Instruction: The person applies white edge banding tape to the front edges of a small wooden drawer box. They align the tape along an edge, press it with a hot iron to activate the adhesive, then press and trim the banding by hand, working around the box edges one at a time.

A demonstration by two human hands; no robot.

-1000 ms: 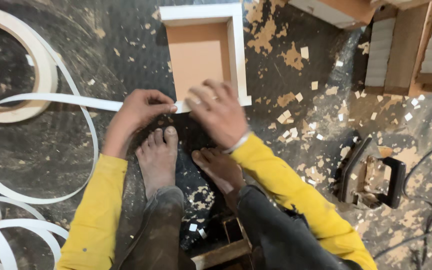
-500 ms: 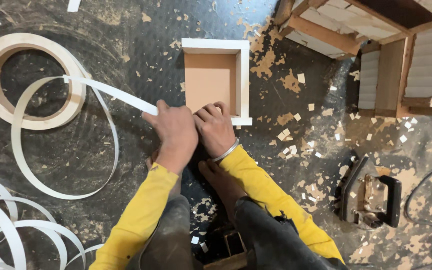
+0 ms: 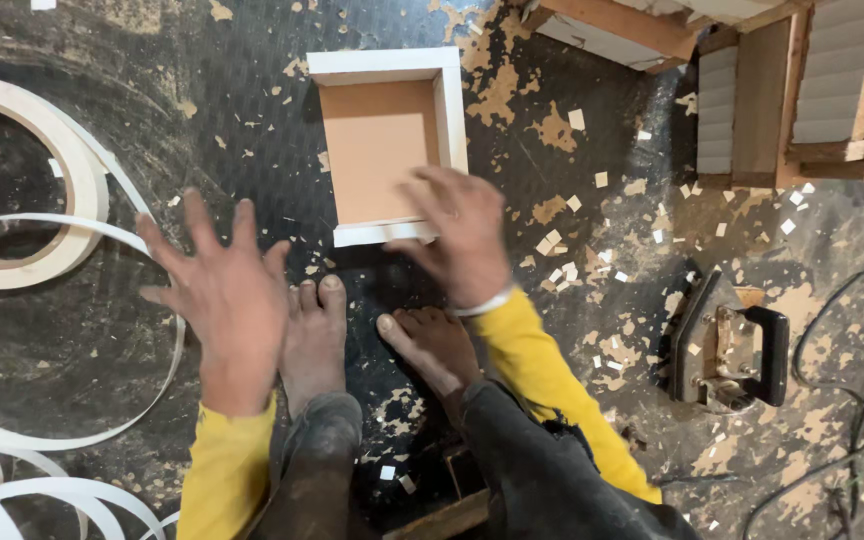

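A small square wooden tray (image 3: 452, 110) with white-edged walls and a tan bottom lies on the dark floor ahead of my bare feet. My right hand (image 3: 462, 235) rests on its near edge, fingers spread over the white front wall. My left hand (image 3: 217, 290) hovers open to the left, fingers apart, holding nothing, above my left foot. A white edging strip (image 3: 72, 225) curves across the floor just left of that hand, running from a roll (image 3: 27, 265) at the far left.
An old clothes iron (image 3: 727, 345) sits on the floor at right, its black cord (image 3: 852, 400) looping beside it. Wooden frames and slatted pieces (image 3: 752, 90) stand at the top right. More white strip loops (image 3: 12, 490) lie bottom left. Wood chips litter the floor.
Both hands were together pressing the strip at the tray's near edge. My left hand has now let go and moved left, fingers spread; the strip lies loose. My right hand stays on the tray.
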